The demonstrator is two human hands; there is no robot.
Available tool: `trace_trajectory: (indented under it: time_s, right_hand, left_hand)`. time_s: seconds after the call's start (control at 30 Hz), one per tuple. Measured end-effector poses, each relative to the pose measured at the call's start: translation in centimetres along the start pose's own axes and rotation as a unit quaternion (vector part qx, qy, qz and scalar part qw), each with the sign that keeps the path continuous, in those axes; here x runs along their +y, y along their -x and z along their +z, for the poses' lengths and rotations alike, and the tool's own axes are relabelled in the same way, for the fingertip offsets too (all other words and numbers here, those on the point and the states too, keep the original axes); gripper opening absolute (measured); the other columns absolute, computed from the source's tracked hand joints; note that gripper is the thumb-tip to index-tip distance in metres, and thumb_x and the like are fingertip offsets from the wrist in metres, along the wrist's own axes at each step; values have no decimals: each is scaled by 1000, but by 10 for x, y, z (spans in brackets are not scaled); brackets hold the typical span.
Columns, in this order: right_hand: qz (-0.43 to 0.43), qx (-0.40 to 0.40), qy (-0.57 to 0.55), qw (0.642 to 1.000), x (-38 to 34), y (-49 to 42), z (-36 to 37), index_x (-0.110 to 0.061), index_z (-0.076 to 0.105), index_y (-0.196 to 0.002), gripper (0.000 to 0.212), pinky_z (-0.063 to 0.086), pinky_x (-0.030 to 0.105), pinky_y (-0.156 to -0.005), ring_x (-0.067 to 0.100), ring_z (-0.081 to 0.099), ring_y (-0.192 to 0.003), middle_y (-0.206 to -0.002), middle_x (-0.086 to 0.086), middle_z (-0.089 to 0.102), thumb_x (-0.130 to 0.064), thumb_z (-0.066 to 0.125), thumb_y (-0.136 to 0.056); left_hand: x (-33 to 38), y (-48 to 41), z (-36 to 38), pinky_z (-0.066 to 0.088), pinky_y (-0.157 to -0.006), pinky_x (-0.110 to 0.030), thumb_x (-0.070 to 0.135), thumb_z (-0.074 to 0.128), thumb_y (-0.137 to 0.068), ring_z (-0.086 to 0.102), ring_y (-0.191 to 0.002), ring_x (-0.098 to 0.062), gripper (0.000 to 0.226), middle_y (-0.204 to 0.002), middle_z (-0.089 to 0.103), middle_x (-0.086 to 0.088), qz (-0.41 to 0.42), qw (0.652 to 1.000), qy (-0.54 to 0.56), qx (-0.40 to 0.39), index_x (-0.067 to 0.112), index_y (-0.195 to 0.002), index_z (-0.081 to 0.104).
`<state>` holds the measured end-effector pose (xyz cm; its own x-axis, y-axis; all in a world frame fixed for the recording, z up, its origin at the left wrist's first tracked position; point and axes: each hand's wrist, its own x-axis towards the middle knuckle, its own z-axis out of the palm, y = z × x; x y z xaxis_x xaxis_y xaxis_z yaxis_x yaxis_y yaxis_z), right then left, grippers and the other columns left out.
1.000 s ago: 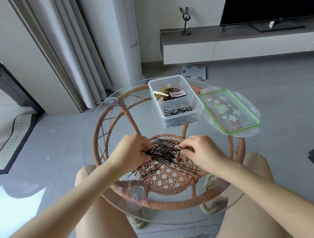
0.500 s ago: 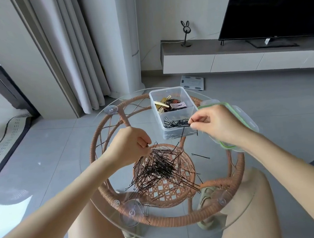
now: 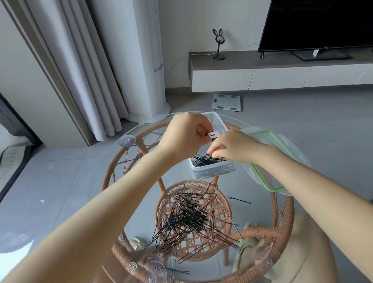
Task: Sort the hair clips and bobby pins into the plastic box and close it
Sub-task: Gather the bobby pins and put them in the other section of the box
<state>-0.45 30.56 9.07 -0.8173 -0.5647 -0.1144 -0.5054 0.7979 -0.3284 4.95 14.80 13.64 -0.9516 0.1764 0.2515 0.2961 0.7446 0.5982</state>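
Left hand (image 3: 185, 137) over plastic box (image 3: 221, 124), fingers pinched on pink hair clip (image 3: 281, 129)... no, pink hair clip (image 3: 281, 129) not there.Correction, clean notes:

Left hand (image 3: 185, 137) above far end of plastic box (image 3: 221, 124), fingers pinched on pink hair clip (image 3: 214, 134). Right hand (image 3: 233, 147) just beside it, fingertips together, low over bobby pins in box (image 3: 205, 161); cannot tell if gripping any. Box open, near far edge of table (image 3: 285, 223). Green-rimmed lid (image 3: 270, 156) by box, right side, partly under right arm. Big pin pile (image 3: 187, 218) at table middle. One stray pin (image 3: 239, 200) right of pile.

A grey-tiled floor (image 3: 315, 130) runs to a low white media console (image 3: 276, 74) bearing a dark television (image 3: 327, 9) and a rabbit-eared ornament (image 3: 218, 45). Pale curtains (image 3: 80, 71) hang at left; a bathroom scale (image 3: 226, 101) lies on the floor.
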Motion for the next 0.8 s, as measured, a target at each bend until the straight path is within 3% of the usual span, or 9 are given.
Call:
trace_trajectory:
  time_s: [0.23, 0.37, 0.4, 0.47, 0.53, 0.6, 0.67, 0.73, 0.8]
  right_hand:
    - [63, 139, -69, 986, 23, 57, -2, -11, 70, -104, 22, 44, 26, -82, 19, 63, -94, -103, 6, 71, -10, 53, -90]
    - [77, 99, -82, 989, 22, 86, 13, -13, 68, -107, 23, 43, 22, -76, 12, 62, -87, -103, 2, 71, -23, 57, -90]
    - [94, 69, -94, 989, 21, 93, 18, -15, 66, -111, 31, 44, 23, -79, 11, 60, -89, -105, 0, 69, -33, 59, -87]
    - [127, -15, -66, 990, 21, 108, 34, -19, 51, -130, 73, 41, 29, -94, 14, 52, -109, -120, -1, 57, -62, 59, -71]
    - [112, -82, -3, 990, 23, 124, 57, -27, 21, -145, 114, 22, 35, -112, 17, 23, -138, -149, -1, 30, -85, 43, -49]
    - [58, -86, -5, 995, 23, 139, 85, -37, -8, -143, 125, -1, 34, -118, 12, -12, -144, -158, -2, -4, -95, 31, -40]
    - [21, -70, 7, 997, 19, 148, 108, -41, -29, -132, 120, -21, 30, -114, 6, -38, -132, -150, -4, -28, -96, 30, -44]
    - [16, -47, 31, 998, 13, 148, 119, -36, -41, -127, 120, -32, 23, -106, 5, -45, -127, -144, -5, -38, -92, 33, -51]
    - [14, -28, 43, 999, 3, 138, 125, -29, -41, -131, 122, -28, 27, -109, 12, -40, -132, -146, 2, -37, -90, 32, -55]
  left_hand:
    - [-21, -26, 63, 51, -91, -28, 8, 63, -83, 67, -100, -23, 26, -109, 71, -9, 20, 977, -103, -188, 9, -109, 69]
    - [-24, -21, 58, 45, -84, -19, 19, 63, -85, 63, -103, -22, 29, -117, 68, -6, 16, 982, -108, -156, 11, -113, 67]
    - [-24, -17, 50, 42, -79, -15, 22, 63, -86, 64, -101, -20, 28, -116, 68, -4, 14, 988, -97, -123, 11, -111, 67]
    - [-30, 2, 34, 42, -80, -16, 31, 61, -86, 63, -100, -16, 28, -114, 68, -1, 12, 995, -78, -61, 15, -107, 69]
    - [-41, 36, 23, 42, -96, -27, 53, 56, -81, 56, -112, -15, 45, -121, 64, 1, 42, 995, -82, -27, 23, -113, 65]
    - [-56, 82, 22, 22, -114, -39, 79, 41, -66, 34, -135, -18, 79, -144, 42, 2, 72, 987, -108, -92, 35, -132, 46]
    - [-70, 131, 29, -3, -115, -42, 91, 28, -52, -7, -145, -16, 103, -157, -1, 6, 66, 963, -159, -208, 48, -143, 6]
    - [-82, 171, 44, -21, -114, -45, 95, 25, -43, -36, -136, -12, 115, -150, -31, 8, 61, 938, -204, -273, 49, -136, -25]
    - [-89, 192, 60, -21, -112, -47, 96, 29, -45, -38, -135, -14, 118, -150, -31, 5, 63, 940, -224, -249, 46, -135, -29]
